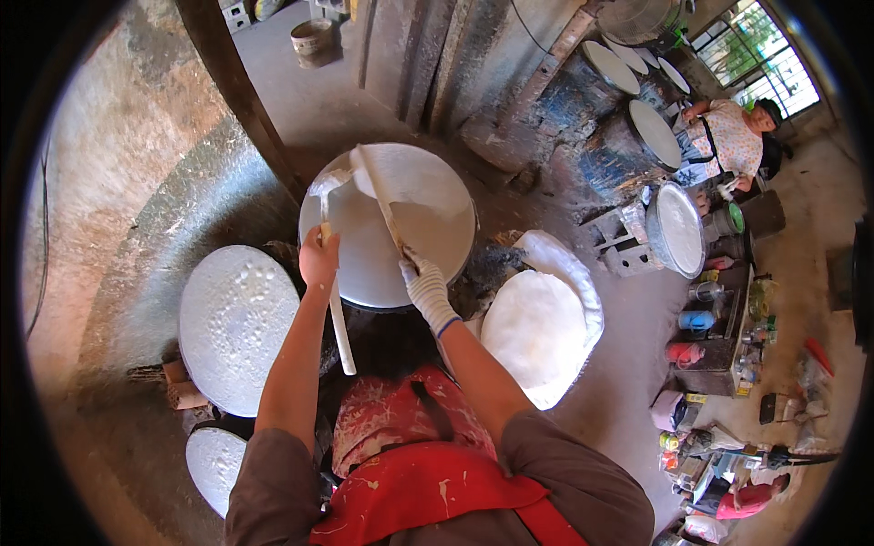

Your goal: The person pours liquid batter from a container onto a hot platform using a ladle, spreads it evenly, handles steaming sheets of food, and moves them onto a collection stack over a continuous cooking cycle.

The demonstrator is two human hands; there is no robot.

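Before me is a large round griddle (382, 273), its surface partly shiny grey and partly paler. My bare left hand (319, 259) grips the long handle of a ladle-like tool (330, 184); its white-coated head is over the griddle's far left. In a striped knit glove, my right hand (430, 290) clasps a wooden stick (382, 201) slanting across the griddle. A pale blade at the stick's far end is blurred. To the left, a second round griddle (239, 331) bears a bubbled white layer. At my right lie white round sheets (532, 334), apparently stacked.
Another white-covered round surface (216, 467) sits low at left. A basin of white liquid (676, 228) stands by concrete blocks (625, 249). Blue drums (621, 153) line the back right. One person (730, 140) is beyond them; another (744, 498) is at lower right. A bucket (313, 42) stands behind.
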